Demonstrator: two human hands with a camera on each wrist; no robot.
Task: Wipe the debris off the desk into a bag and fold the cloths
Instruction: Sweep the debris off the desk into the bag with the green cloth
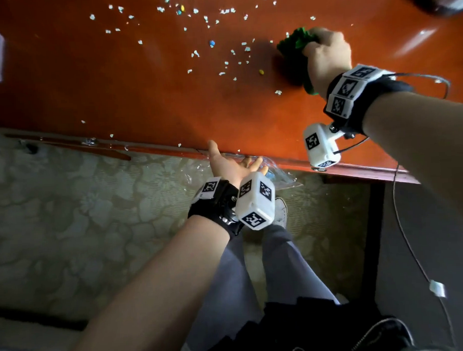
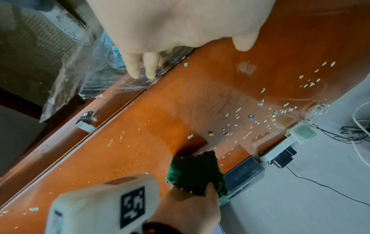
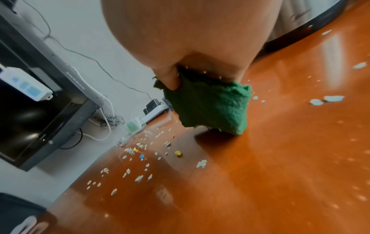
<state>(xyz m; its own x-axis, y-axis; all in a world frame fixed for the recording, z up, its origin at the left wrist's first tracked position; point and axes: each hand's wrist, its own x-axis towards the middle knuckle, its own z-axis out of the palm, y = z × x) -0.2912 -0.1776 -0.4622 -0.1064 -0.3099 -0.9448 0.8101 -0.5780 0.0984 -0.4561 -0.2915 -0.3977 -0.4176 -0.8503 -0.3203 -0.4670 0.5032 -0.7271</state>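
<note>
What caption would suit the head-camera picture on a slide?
Right hand grips a green cloth beside scattered debris on the desk; left hand presses a clear bag against the desk edge.

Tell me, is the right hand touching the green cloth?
Touching: the right wrist view shows the right hand gripping the cloth, thumb pressed into it.

The left hand (image 2: 180,23) lies at the near edge of the surface (image 2: 140,150), its fingers (image 2: 133,66) straight against a clear plastic bag (image 2: 84,76) hanging below that edge. Further along, the right hand (image 2: 190,210) grips a bunched green cloth (image 2: 196,172) down on the surface. Pale debris (image 2: 260,120), a yellow bead (image 2: 211,134) and a blue bead (image 2: 252,117) lie scattered toward the far edge.
</note>
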